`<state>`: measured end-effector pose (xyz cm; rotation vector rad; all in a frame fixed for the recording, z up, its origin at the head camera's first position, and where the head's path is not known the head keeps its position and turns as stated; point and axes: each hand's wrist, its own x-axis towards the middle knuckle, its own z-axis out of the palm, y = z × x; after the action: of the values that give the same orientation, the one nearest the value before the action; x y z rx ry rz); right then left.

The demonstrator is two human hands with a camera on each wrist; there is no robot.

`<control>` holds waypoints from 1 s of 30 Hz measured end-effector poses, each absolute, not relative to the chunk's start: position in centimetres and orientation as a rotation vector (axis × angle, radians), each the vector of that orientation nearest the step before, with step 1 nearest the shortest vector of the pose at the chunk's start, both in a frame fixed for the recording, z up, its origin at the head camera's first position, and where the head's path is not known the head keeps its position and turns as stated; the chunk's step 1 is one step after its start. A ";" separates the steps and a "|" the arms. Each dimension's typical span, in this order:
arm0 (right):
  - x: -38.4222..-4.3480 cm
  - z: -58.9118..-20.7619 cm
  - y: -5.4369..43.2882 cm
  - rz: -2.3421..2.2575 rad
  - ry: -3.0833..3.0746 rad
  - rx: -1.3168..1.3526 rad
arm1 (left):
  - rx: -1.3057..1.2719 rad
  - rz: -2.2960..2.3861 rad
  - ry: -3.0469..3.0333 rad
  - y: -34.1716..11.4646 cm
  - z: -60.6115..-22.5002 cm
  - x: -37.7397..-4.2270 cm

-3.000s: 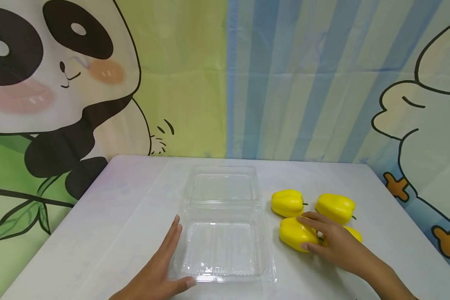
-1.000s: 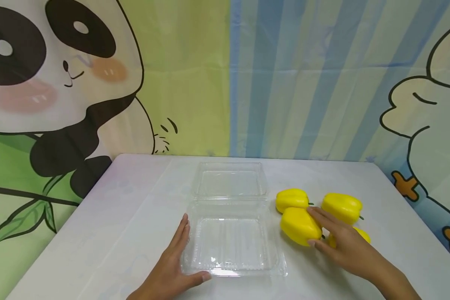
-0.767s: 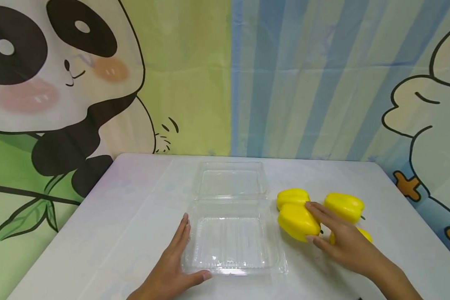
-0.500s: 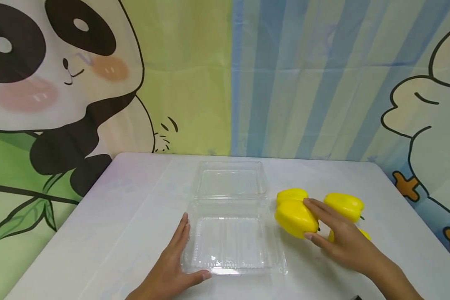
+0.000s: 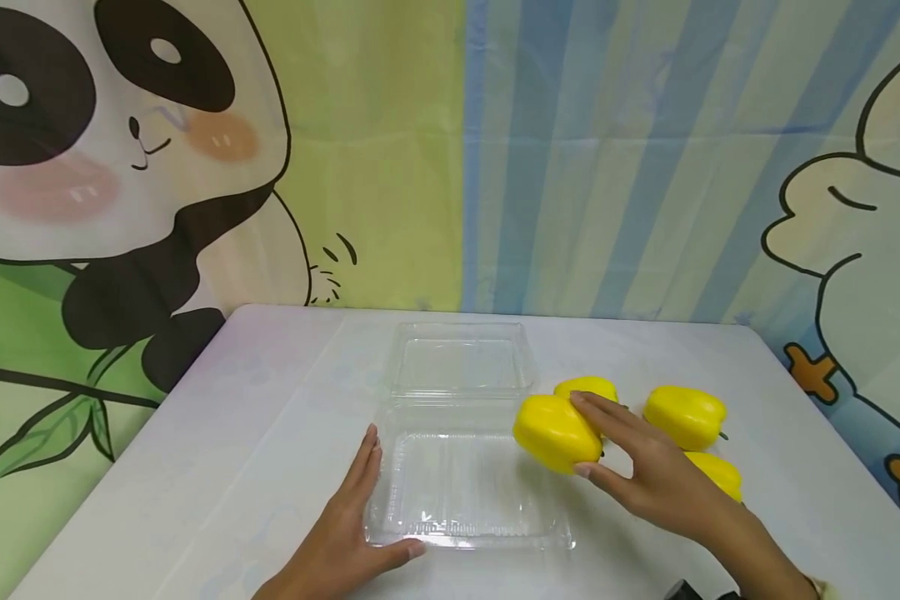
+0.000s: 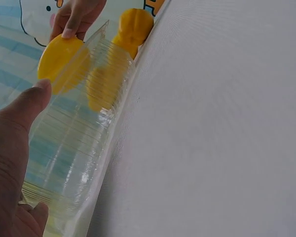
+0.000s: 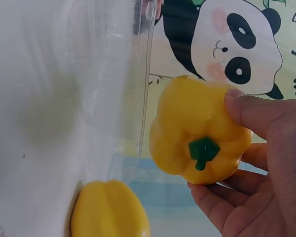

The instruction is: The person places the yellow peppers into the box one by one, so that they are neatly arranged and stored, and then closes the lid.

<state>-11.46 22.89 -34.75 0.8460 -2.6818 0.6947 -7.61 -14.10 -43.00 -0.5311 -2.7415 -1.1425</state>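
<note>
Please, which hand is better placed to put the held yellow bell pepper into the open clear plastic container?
Probably the right hand: it grips the yellow bell pepper, raised by the right side of the clear plastic container. The left hand holds no pepper and rests at the container's left side.

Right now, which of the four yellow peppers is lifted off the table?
The yellow pepper held between the right hand's thumb and fingers; the other three peppers rest on the table.
</note>
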 end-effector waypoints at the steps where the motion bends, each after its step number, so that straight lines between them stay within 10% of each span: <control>1: -11.4 -34.8 22.8 0.703 -2.681 0.850 | -0.532 -1.147 -2.742 -14.1 -43.0 -7.6; 30: -11.4 -35.3 16.0 0.933 -2.667 1.287 | -0.482 -1.172 -2.768 -14.0 -42.8 -7.6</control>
<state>-11.41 16.00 -35.30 1.2868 -2.6672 0.9326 -7.58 -13.97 -42.84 -0.4823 -2.7683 -1.1721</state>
